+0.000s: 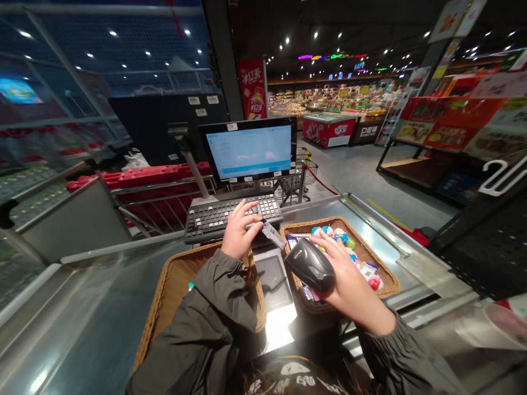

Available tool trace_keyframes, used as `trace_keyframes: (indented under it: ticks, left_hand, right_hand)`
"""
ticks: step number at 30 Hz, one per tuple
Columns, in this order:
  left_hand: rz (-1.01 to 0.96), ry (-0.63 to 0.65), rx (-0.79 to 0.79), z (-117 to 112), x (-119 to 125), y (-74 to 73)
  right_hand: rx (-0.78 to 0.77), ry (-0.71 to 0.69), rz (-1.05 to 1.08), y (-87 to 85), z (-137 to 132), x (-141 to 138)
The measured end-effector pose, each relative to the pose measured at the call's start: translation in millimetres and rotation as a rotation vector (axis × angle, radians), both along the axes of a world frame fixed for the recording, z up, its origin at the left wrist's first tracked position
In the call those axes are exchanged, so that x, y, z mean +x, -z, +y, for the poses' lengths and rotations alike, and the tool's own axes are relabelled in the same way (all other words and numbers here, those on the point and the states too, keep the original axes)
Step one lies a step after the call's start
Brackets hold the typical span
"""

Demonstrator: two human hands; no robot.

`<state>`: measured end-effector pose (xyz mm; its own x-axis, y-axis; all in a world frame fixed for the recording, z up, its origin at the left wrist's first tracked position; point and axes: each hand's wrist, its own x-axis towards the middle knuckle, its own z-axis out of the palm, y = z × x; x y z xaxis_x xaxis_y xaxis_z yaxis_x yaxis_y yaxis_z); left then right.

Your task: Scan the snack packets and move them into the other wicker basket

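My left hand (239, 227) is over the checkout keyboard (214, 216), fingers pinched on a small flat packet (273, 234) that sticks out to the right. My right hand (343, 280) grips a black handheld barcode scanner (310, 264) above the right wicker basket (389, 282), which holds several small colourful wrapped items (335, 236). The scanner's head points left toward the packet. Behind the keyboard stands a monitor (249, 149) with a lit white and blue screen.
A second wicker basket (171, 291) sits under my left sleeve. A flat scanner plate (272, 280) lies between the baskets on the steel counter (82, 307). Red barriers (152, 175) and railings are behind the till. Store aisles and shelves lie to the right.
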<state>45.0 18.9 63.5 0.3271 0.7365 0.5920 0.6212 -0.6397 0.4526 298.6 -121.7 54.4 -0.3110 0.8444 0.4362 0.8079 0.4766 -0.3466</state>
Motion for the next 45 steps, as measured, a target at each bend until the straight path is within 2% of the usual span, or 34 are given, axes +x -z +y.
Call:
trace_keyframes:
  ticks: [4, 11, 24, 34, 45]
  left_hand:
    - [-0.034, -0.015, 0.017, -3, -19, -0.2]
    - [-0.001, -0.028, 0.018, -8, -40, -10.3]
    - [-0.024, -0.001, -0.005, -14, -47, -14.8]
    - [-0.006, -0.028, 0.001, -19, -52, -16.0]
    - [-0.004, -0.099, 0.035, -29, -90, -13.1]
  right_hand:
    - [0.007, -0.027, 0.002, -0.9, -1, -8]
    - [0.023, -0.037, -0.02, -5.3, -3, -21]
    - [-0.016, -0.033, -0.012, -3.0, -10, -28]
    - [-0.003, -0.032, -0.015, -4.0, -15, -28]
    - [0.038, -0.084, -0.04, -4.6, -13, -37]
